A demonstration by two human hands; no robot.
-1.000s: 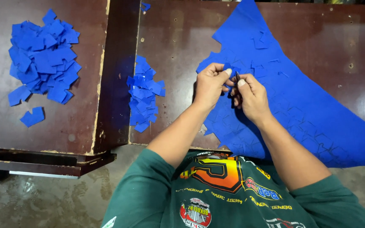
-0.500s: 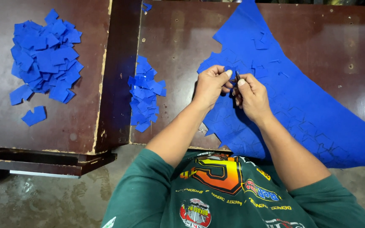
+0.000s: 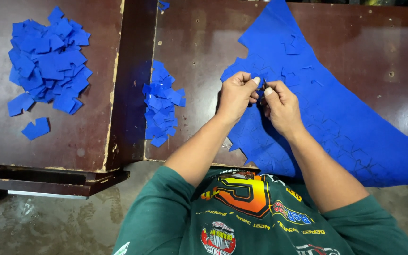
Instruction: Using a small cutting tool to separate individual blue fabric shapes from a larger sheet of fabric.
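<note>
Both my hands are over the near edge of the big blue sheet (image 3: 336,118), close together, fingertips almost touching. Left hand (image 3: 234,97) is curled nearly closed, thumb and forefinger pinched on a small bit of the blue material at the sheet's edge. Right hand (image 3: 282,106) is the same: fingers folded in, thumb tip pressed against the forefinger on that same small bit, right beside the left thumb. Something thin and dark shows between the two thumbs; too small to say what it is. The sheet runs from under both hands out to the right and away from me, covering most of the dark brown table (image 3: 199,47) on that side. It has rows of cut outlines pressed into it, some lifted as little flaps beyond my right hand, and its edge under my left hand is ragged with notches. Just left of my left hand, near but not touching it, is a small pile of blue cut pieces (image 3: 161,104) on the same table. Farther left, well apart from both hands and past a dark gap strip, a second table (image 3: 95,141) carries a bigger pile of blue pieces (image 3: 48,61), with one loose piece (image 3: 36,128) lying nearer to me than the pile. One more blue scrap (image 3: 164,5) sits at the far edge, beyond the small pile. My forearms cross the table's near edge; green printed shirt (image 3: 242,217) below them, bare concrete floor (image 3: 48,222) down to my left.
</note>
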